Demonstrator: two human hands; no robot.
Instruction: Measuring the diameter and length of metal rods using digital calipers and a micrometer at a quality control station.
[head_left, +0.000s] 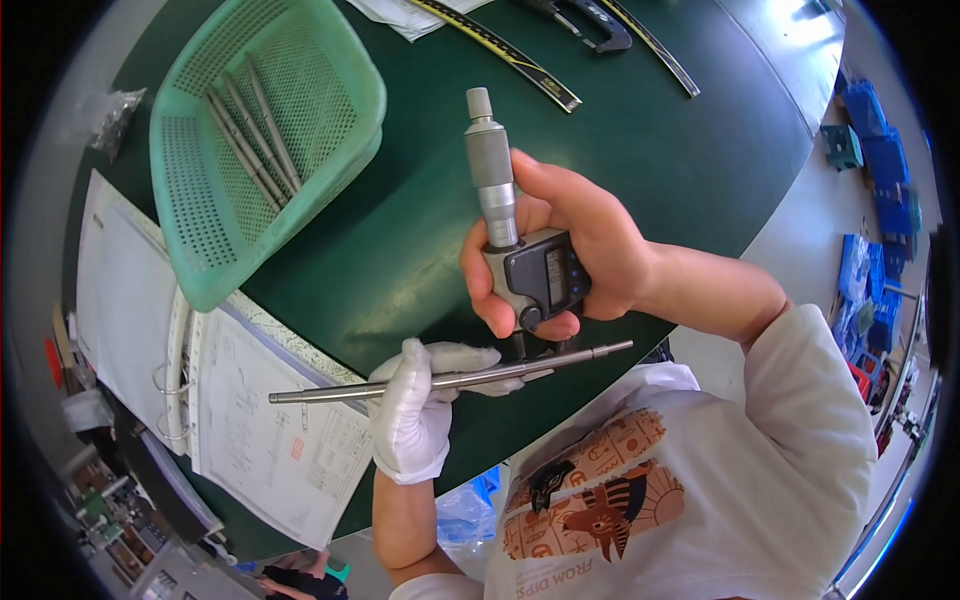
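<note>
My left hand (410, 415), in a white glove, is closed around a slender stepped metal shaft (480, 377). The shaft lies nearly level, its right end tilted slightly up. In my bare right hand (590, 240) is a digital micrometer (525, 265) with a dark display body, its silver thimble pointing up and away from me. The micrometer's lower end reaches down to the shaft's right half; whether its measuring faces touch the shaft cannot be made out. My right thumb rests beside the thimble, and the fingers wrap the frame.
A green perforated basket (345, 165) with several metal shafts (255, 130) stands at the far left of the green table (420, 250). An open ring binder (270, 430) with drawings lies left. Steel rulers (500, 55) and a dark caliper-like tool (600, 30) lie at the back.
</note>
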